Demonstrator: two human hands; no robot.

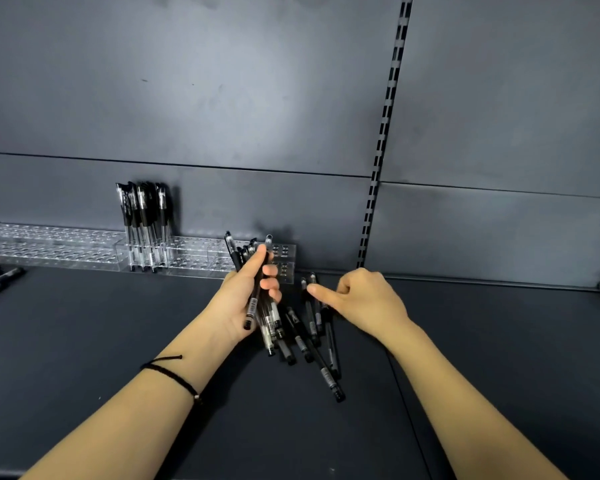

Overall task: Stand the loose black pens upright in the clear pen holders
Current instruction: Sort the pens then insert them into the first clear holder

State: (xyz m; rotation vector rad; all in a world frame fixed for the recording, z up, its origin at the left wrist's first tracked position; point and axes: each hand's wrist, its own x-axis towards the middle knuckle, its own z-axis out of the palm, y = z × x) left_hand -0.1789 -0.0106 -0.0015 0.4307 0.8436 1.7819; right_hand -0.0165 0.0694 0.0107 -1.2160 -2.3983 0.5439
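Left hand (241, 294) grips pen bundle (269, 328), hiding right end of clear holder (194, 258); right hand (364, 299): forefinger on loose pens (300, 342), grip unclear; shelf (499, 341) extends right.

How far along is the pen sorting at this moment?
Early. Done: one cluster of upright pens stands in the clear holders. In hand: the left hand grips a bundle; the right hand reaches for loose pens on the shelf. Left: those pens; most holes stand empty.

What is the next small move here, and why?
Probably the right hand should close on one of the loose pens under its forefinger and lift it. The left hand grips a bundle, and those pens lie flat on the shelf before the clear holder.
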